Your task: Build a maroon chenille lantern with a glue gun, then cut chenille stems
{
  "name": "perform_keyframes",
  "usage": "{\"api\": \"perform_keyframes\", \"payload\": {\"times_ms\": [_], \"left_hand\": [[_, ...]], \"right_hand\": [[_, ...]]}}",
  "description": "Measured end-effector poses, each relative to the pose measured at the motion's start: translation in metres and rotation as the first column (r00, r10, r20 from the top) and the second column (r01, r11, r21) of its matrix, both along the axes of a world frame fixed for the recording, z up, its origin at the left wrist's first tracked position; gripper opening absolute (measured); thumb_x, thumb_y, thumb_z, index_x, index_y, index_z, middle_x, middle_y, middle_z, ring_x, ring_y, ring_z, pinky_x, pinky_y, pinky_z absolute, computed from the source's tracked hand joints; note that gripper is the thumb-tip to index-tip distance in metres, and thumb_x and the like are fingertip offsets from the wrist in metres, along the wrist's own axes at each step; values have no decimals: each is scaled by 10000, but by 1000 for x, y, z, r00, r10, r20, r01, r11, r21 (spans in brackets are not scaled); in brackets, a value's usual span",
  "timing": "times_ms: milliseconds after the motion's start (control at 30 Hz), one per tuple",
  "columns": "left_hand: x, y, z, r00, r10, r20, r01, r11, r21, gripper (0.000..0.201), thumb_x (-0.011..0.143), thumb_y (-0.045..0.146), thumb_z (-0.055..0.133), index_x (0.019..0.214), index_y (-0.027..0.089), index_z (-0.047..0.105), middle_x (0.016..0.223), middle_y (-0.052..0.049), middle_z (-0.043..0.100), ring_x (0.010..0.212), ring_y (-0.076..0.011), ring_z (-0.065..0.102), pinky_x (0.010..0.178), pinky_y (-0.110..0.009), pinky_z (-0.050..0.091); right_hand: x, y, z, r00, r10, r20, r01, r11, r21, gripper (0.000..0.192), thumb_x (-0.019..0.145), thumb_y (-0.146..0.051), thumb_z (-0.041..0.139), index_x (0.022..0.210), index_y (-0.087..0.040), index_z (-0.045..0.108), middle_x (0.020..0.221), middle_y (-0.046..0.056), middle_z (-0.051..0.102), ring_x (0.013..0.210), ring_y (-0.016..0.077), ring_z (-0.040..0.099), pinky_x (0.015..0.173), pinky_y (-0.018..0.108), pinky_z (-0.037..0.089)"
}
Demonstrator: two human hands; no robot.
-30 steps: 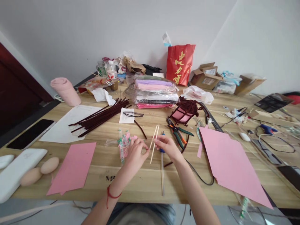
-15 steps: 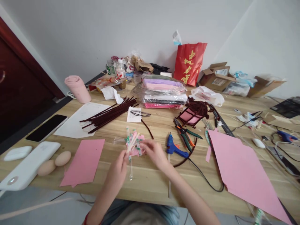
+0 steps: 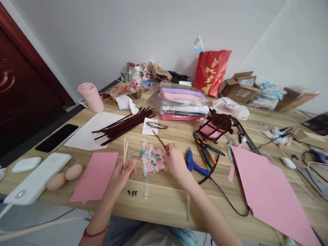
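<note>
The left hand [image 3: 122, 171] pinches two thin wooden sticks [image 3: 124, 151] near their lower ends, so they stand almost upright above its fingers, just left of a small heap of wrapped sticks on pink paper [image 3: 151, 160]. The right hand [image 3: 174, 161], on the far side of that heap, closes its fingertips on one end of a dark pipe cleaner [image 3: 159, 139] that slants away over the table [image 3: 164, 201]. A blue glue gun [image 3: 192, 164] lies just right of this hand. The sticks look light, stiff and easily snapped; a low pinch suits them. The pipe cleaner seems soft and bendable, best gripped near its end.
</note>
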State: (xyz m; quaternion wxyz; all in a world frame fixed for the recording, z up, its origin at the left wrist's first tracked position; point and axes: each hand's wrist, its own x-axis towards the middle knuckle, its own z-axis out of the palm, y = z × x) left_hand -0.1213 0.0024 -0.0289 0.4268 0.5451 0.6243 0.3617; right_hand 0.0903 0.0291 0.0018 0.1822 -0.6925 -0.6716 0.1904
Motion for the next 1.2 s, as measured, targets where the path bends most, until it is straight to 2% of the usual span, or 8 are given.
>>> {"api": "perform_keyframes", "payload": {"times_ms": [100, 267, 400, 500, 700, 867, 1067, 1200], "left_hand": [[20, -6, 1, 996, 20, 92, -37, 981, 189, 380, 782, 587, 611, 851, 225, 519, 876, -41, 666, 853, -217, 651, 770, -321, 520], [27, -11, 0, 980, 174, -93, -132, 930, 342, 278, 908, 501, 438, 796, 249, 404, 691, 17, 526, 633, -170, 551, 594, -272, 459], [6, 0, -6, 941, 285, -184, -220, 925, 310, 244, 912, 441, 424, 771, 259, 342, 633, 29, 477, 575, -173, 505, 544, -274, 398], [-12, 9, -11, 906, 351, -237, -280, 916, 287, 195, 893, 362, 438, 772, 261, 323, 642, 16, 501, 590, -189, 524, 549, -284, 377], [-35, 10, -12, 836, 434, -337, -342, 891, 299, 198, 887, 321, 433, 765, 259, 290, 654, 11, 479, 613, -194, 506, 594, -295, 378], [-44, 11, -7, 800, 413, -436, -315, 906, 281, 186, 923, 347, 376, 784, 256, 295, 659, 6, 486, 607, -194, 525, 586, -287, 383], [-30, 40, -4, 751, 143, -645, -100, 990, 102, 105, 900, 286, 433, 945, 203, 480, 685, -60, 614, 637, -270, 625, 530, -304, 338], [-17, 69, -6, 681, 7, -732, -16, 1000, -6, 308, 879, 163, 424, 1180, 136, 482, 814, -138, 697, 728, -312, 686, 554, -324, 397]], "right_hand": [[-34, -33, 4, 978, 185, -93, -183, 983, 26, 147, 864, -85, 611, 972, -168, 668, 951, 65, 709, 853, 170, 674, 782, 251, 527], [-66, -46, -4, 884, 377, -276, -331, 923, 198, 161, 931, -99, 516, 1012, -142, 649, 932, 79, 696, 848, 167, 661, 796, 275, 539], [-66, -35, -9, 845, 531, 63, -530, 816, 232, 275, 955, -290, 567, 1211, -213, 628, 1403, 149, 533, 1349, 325, 451, 1102, 517, 386], [-70, -28, -18, 786, 547, 287, -601, 786, 147, 518, 915, -449, 606, 1400, -303, 500, 1596, 128, 312, 1473, 448, 203, 1136, 679, 230], [-66, -12, -46, 820, 432, 375, -425, 899, -104, 495, 962, -495, 487, 1428, -329, 478, 1633, 82, 253, 1468, 435, 234, 1107, 706, 230], [-29, 9, -54, 880, 272, 390, -249, 962, -110, 504, 996, -316, 411, 1497, -266, 395, 1602, 141, 315, 1434, 439, 297, 1058, 703, 281], [17, 42, -53, 925, 88, 368, -80, 996, -37, 513, 949, -151, 429, 1461, -190, 440, 1573, 189, 350, 1408, 443, 326, 1055, 673, 277], [33, 56, -48, 959, 20, 284, -39, 997, 61, 354, 975, -162, 392, 1271, -165, 587, 1552, 205, 361, 1349, 358, 439, 1067, 554, 324]]}}
